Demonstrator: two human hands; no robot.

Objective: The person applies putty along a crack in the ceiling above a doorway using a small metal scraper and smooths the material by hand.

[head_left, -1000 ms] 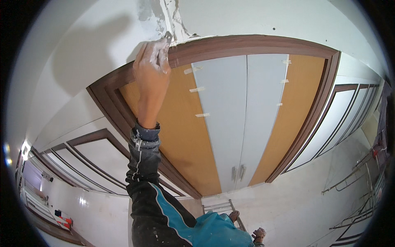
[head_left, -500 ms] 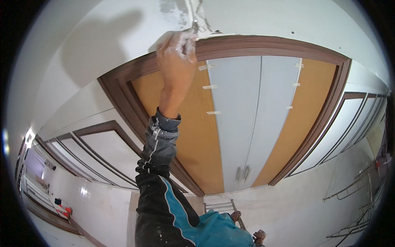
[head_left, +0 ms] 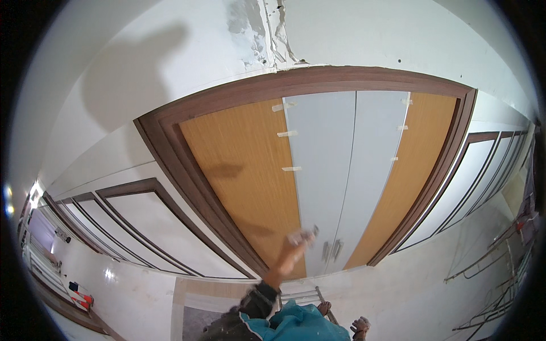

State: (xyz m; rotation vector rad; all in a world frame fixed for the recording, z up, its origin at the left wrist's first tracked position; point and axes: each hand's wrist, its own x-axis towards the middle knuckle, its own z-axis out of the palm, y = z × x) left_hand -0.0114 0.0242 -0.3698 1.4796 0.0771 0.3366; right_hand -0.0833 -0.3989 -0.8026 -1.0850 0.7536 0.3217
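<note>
My left hand (head_left: pixel 300 238), whitened with pale paste or dust, is blurred in front of the lower double door (head_left: pixel 318 187). Its fingers look closed, with a small greyish bit at the tips that is too smeared to name. My right hand (head_left: pixel 360 326) is low at the bottom edge, fingers curled and grey-smudged; what they hold is hidden. Above the brown door frame (head_left: pixel 364 73), a rough filled crack (head_left: pixel 277 37) runs up the white wall, with a grey damp-looking patch (head_left: pixel 245 34) beside it.
Ladder rungs (head_left: pixel 301 296) show just past my teal top (head_left: pixel 298 324). Tape strips (head_left: pixel 287 134) join the pale doors to orange wood panels (head_left: pixel 233 165). Metal frames (head_left: pixel 489 261) lean at the right wall. An orange-red object (head_left: pixel 83 299) stands far left.
My left hand has dropped from the crack above the frame to the lower part of the doors. The crack is uncovered. My right hand stays low, and the view has tilted slightly upward.
</note>
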